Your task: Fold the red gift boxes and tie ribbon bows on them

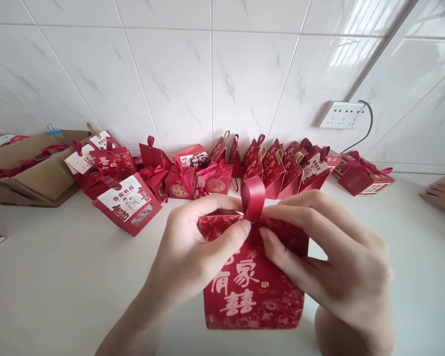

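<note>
A red paper gift box [252, 296] with pale Chinese characters and flower prints is upright in front of me. A loop of dark red ribbon [257, 193] rises from its top edge. My left hand [203, 247] pinches the top of the box just left of the ribbon, thumb in front and fingers behind. On the ribbon's other side, my right hand [326, 247] grips the same edge, its thumb and index finger close to the ribbon's base. Whatever lies between the fingertips is hidden.
Several red gift boxes [181, 180] line the tiled wall. One with a couple drawing [128, 202] stands left, near a brown paper bag [59, 173] holding red ribbons. A socket strip [341, 114] with a cable is at right. Another person's hand [443, 193] shows at the right edge.
</note>
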Demonstrator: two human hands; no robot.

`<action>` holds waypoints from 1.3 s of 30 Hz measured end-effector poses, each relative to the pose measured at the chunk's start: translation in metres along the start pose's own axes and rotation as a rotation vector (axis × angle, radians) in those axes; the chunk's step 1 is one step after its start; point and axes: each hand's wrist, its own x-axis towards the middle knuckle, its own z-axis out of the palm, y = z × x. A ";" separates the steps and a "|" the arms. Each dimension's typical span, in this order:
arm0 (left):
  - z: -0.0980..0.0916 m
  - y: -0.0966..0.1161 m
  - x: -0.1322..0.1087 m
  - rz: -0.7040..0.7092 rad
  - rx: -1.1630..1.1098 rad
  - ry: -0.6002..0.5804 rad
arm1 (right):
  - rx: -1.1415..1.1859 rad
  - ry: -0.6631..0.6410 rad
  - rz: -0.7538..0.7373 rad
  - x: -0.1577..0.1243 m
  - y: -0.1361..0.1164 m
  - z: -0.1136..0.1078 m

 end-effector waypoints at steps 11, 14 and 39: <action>0.007 -0.007 -0.005 0.132 -0.013 0.090 | 0.054 0.009 0.090 -0.003 -0.007 0.004; 0.008 -0.006 -0.006 0.150 -0.009 0.101 | 0.131 -0.012 0.110 -0.001 -0.006 0.003; -0.012 -0.019 0.025 0.117 0.116 -0.060 | 0.161 -0.150 0.281 0.006 0.015 0.020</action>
